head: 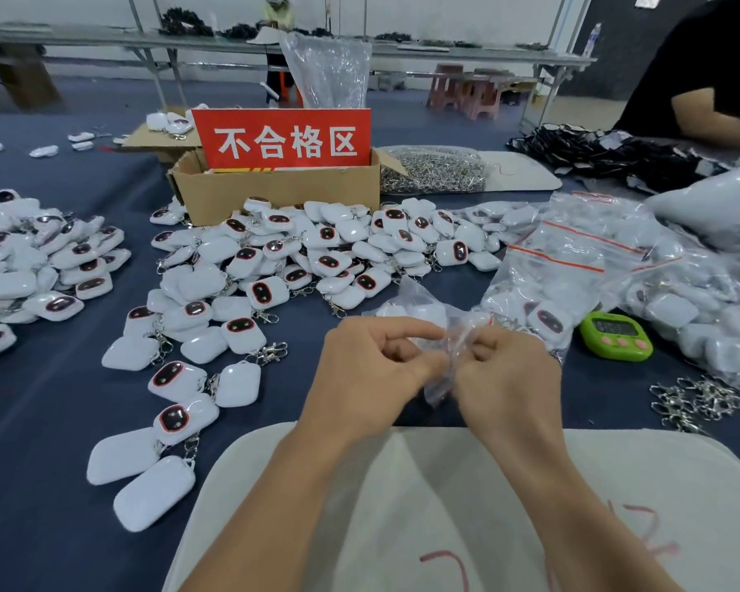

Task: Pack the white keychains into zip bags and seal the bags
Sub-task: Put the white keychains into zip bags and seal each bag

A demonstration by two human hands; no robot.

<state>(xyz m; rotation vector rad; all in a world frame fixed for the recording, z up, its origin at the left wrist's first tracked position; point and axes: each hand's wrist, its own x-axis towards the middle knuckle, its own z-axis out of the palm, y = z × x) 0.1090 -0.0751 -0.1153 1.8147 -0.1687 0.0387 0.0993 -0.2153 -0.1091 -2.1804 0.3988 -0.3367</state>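
A clear zip bag [419, 309] with white keychains inside hangs between my two hands above the blue table. My left hand [368, 369] pinches its crumpled top edge with thumb and forefinger. Close beside it, my right hand [509, 369] pinches the same edge from the other side. Loose white keychains [300, 254] with dark oval faces and metal clasps lie heaped across the table's middle. A second heap of keychains [39, 258] lies at the far left. Filled zip bags [582, 249] with red seal strips are piled at the right.
A cardboard box [274, 190] with a red sign stands behind the heap. A bag of metal clasps [432, 170] lies to its right. A green timer [616, 335] and loose clasps [693, 399] are at the right. A white cloth [402, 527] covers the near edge. Another person's arm [710, 108] rests far right.
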